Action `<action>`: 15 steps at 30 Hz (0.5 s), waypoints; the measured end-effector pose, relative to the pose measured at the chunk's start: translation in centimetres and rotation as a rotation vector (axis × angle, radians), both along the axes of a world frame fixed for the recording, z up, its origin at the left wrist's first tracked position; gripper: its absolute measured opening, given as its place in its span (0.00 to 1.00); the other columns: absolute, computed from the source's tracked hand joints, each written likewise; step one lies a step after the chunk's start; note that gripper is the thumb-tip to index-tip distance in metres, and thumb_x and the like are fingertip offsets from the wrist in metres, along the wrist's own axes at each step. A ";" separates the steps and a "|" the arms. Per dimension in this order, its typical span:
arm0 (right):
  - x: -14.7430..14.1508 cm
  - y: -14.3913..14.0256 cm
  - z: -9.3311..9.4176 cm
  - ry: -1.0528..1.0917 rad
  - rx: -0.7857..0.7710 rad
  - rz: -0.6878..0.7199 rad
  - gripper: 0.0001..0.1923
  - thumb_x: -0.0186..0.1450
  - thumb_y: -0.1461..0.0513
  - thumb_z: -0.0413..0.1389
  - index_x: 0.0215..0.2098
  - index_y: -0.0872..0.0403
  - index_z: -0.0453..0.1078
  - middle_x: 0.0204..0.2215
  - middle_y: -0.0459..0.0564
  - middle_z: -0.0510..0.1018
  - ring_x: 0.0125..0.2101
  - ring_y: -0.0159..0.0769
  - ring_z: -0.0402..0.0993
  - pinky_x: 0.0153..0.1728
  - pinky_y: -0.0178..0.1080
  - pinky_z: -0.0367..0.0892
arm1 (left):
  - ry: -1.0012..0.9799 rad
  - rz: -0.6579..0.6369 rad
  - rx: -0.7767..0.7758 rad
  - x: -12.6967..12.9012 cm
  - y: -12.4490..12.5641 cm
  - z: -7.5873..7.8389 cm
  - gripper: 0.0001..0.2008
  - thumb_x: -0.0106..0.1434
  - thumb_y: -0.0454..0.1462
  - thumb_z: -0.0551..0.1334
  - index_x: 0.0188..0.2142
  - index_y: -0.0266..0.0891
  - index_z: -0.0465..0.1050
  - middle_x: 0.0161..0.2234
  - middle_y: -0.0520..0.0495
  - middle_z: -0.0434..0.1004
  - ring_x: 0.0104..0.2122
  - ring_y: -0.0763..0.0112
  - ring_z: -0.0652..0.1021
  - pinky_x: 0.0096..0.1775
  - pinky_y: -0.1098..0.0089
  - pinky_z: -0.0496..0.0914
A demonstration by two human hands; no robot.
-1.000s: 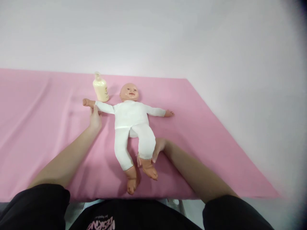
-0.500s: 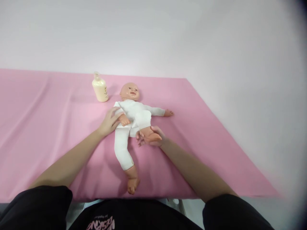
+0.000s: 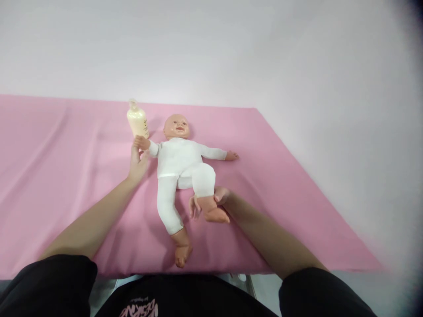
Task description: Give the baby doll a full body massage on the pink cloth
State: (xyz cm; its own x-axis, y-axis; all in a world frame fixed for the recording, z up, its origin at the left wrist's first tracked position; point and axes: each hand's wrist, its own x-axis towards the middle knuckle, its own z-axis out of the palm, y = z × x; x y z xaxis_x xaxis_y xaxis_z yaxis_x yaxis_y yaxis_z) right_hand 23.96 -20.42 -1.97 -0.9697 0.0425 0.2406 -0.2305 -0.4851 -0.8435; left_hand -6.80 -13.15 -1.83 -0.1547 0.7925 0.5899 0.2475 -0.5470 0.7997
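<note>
A baby doll [image 3: 180,160] in a white suit lies on its back on the pink sheet [image 3: 66,176], head toward the wall. My left hand [image 3: 137,160] holds the doll's arm near the wrist, stretched out toward a cream lotion bottle [image 3: 138,119]. My right hand [image 3: 211,202] grips the doll's lower leg at the ankle, knee bent and foot lifted off the sheet. The doll's other leg lies straight toward me, and its other arm rests out to the right.
The pink sheet covers a padded table whose front edge [image 3: 198,269] is just before my body. A plain white wall [image 3: 231,53] rises behind it. The table's right edge runs diagonally at the right.
My left hand has drawn the doll's arm from across its chest back out to the left. My right hand has pulled the bent leg down from the belly toward me.
</note>
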 end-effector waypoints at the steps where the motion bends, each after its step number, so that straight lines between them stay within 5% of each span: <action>1: -0.1 0.1 0.0 -0.038 0.080 0.095 0.32 0.57 0.43 0.67 0.46 0.60 0.78 0.49 0.64 0.81 0.50 0.50 0.80 0.53 0.48 0.73 | -0.123 0.021 -0.063 -0.3 0.4 -0.2 0.26 0.67 0.57 0.62 0.57 0.46 0.67 0.58 0.41 0.71 0.58 0.58 0.74 0.60 0.55 0.69; 3: -0.2 0.2 0.1 -0.167 0.229 0.222 0.27 0.58 0.48 0.69 0.47 0.59 0.78 0.50 0.61 0.81 0.53 0.48 0.78 0.57 0.43 0.71 | -0.335 0.047 -0.171 -1.0 1.1 -0.5 0.26 0.66 0.58 0.62 0.56 0.49 0.66 0.59 0.43 0.71 0.58 0.59 0.75 0.58 0.57 0.71; 7: -0.4 0.3 0.4 -0.310 0.322 0.216 0.25 0.61 0.55 0.69 0.53 0.58 0.76 0.53 0.57 0.80 0.58 0.44 0.75 0.61 0.38 0.67 | -0.563 0.080 -0.294 -2.1 2.1 -1.2 0.23 0.67 0.57 0.61 0.54 0.50 0.66 0.60 0.44 0.72 0.59 0.62 0.75 0.59 0.59 0.72; 11: -0.4 0.8 0.1 -0.249 0.344 0.289 0.30 0.59 0.57 0.70 0.56 0.62 0.74 0.55 0.60 0.78 0.59 0.47 0.74 0.60 0.40 0.67 | -0.493 0.066 -0.273 -1.8 1.8 -1.0 0.23 0.67 0.57 0.60 0.55 0.52 0.65 0.62 0.45 0.70 0.58 0.62 0.76 0.56 0.61 0.74; 15: -0.2 1.0 -0.8 -0.092 0.236 0.266 0.29 0.57 0.51 0.70 0.48 0.63 0.77 0.52 0.65 0.79 0.56 0.52 0.75 0.60 0.48 0.67 | -0.250 0.030 -0.123 -0.6 0.5 0.0 0.27 0.65 0.57 0.63 0.57 0.49 0.67 0.60 0.42 0.70 0.60 0.59 0.74 0.57 0.60 0.72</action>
State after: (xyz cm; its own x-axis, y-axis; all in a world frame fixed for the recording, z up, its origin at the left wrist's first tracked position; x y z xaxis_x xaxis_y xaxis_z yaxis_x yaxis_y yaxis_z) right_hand 23.75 -19.41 -2.82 -0.9574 -0.2604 0.1249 -0.0403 -0.3078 -0.9506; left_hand -7.43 -12.69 -1.83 -0.3081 0.8488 0.4297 0.0488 -0.4370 0.8981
